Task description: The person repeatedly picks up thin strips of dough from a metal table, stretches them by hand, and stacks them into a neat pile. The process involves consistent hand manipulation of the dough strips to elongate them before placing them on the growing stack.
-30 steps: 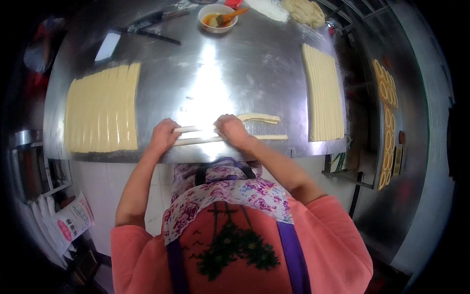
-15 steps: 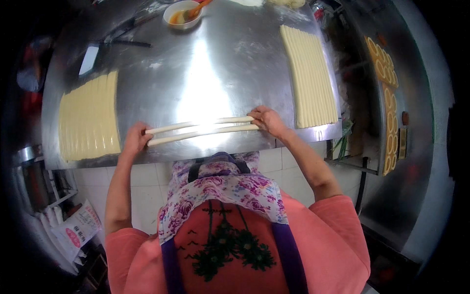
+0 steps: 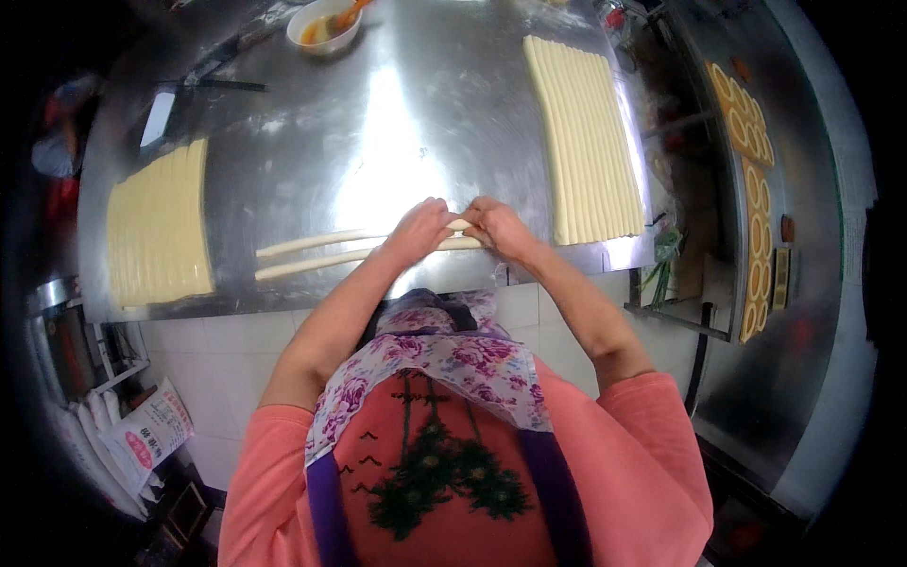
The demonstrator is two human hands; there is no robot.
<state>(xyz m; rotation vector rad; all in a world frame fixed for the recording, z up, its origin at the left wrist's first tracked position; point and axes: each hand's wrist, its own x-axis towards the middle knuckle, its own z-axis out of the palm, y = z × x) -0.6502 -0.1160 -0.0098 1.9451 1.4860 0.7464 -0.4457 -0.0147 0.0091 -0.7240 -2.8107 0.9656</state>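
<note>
Both hands are working close to the near edge of the steel surface [image 3: 482,123], right of its middle. Two pale dough strips are lying there roughly parallel to that edge: a far strip [image 3: 312,242] and a near strip [image 3: 312,265], with a narrow gap separating them over most of their length.

The left hand [image 3: 420,231] is pinching the far strip close to its right end, fingers drawn together on it. The right hand [image 3: 501,229] is gripping the end itself, fingers likewise closed; the pads are not showing. A short bit of dough is appearing between the two. The paired grip is probably steadying the strip on one side while the other controls its tip. The strips are presumably lying lengthwise for easy reach by both hands.

Obstructions: the left hand and wrist are crossing above the near strip and hiding part of it. A block of ridged dough [image 3: 584,142] is occupying the right edge, limiting sideways room for the right hand. A scored dough sheet [image 3: 161,227] is lying by the left edge.

Toward the far edge, a white bowl [image 3: 342,42] is holding orange liquid and a brush [image 3: 348,16]. Beyond the right edge, a tray is carrying dough rings [image 3: 758,227].
</note>
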